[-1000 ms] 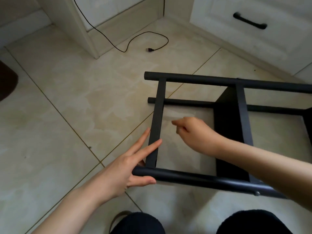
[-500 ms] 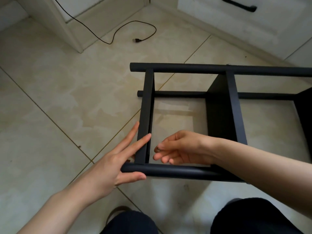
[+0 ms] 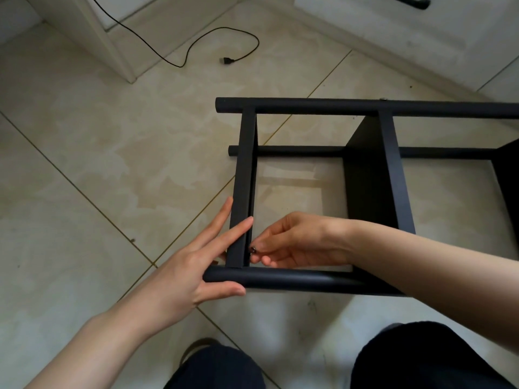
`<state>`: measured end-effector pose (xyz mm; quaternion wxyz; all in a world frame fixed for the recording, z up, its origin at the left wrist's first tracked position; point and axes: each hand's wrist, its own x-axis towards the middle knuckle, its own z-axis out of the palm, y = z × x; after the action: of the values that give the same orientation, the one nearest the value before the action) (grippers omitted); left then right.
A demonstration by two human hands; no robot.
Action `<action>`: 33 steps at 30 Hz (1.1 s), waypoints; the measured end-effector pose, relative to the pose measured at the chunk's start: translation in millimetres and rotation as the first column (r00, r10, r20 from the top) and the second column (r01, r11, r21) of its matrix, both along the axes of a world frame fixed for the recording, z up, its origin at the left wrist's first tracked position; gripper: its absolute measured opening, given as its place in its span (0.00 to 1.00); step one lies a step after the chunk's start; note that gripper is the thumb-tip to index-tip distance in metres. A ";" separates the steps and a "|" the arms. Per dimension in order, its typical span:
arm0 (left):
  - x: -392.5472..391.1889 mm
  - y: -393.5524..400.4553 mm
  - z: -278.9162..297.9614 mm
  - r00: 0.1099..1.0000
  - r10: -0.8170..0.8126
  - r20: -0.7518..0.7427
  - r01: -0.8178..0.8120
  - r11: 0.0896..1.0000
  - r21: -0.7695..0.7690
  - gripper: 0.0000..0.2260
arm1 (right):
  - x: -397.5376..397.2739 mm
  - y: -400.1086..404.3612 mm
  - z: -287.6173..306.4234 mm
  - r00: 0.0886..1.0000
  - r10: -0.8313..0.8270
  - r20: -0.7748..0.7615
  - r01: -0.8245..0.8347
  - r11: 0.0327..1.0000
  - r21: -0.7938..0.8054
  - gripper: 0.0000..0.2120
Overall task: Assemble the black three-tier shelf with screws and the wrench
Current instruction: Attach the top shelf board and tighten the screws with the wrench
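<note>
The black shelf (image 3: 365, 108) lies on its side on the tiled floor (image 3: 98, 164), its left end panel (image 3: 244, 178) standing on edge between two round poles. The left hand (image 3: 193, 270) is spread wide, straight fingers laid along that panel and thumb under the near pole (image 3: 295, 279). The right hand (image 3: 295, 242), inside the frame, pinches a small dark screw (image 3: 253, 250) against the panel's inner face. A black cable (image 3: 196, 43) trails at the far left.

The shelf (image 3: 365, 108) runs off the right edge.
</note>
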<state>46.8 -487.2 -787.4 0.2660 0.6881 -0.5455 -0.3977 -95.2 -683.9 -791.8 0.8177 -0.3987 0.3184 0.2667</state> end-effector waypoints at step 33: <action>1.6 -0.4 -5.1 1.000 0.005 0.017 -0.004 0.999 -0.037 0.39 | 18.0 14.2 -13.9 0.974 0.225 0.036 -0.222 0.973 -0.069 0.08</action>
<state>48.3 -487.6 -792.5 0.2747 0.6878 -0.5535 -0.3810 -77.3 -669.7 -805.7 0.7759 -0.4636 0.2623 0.3379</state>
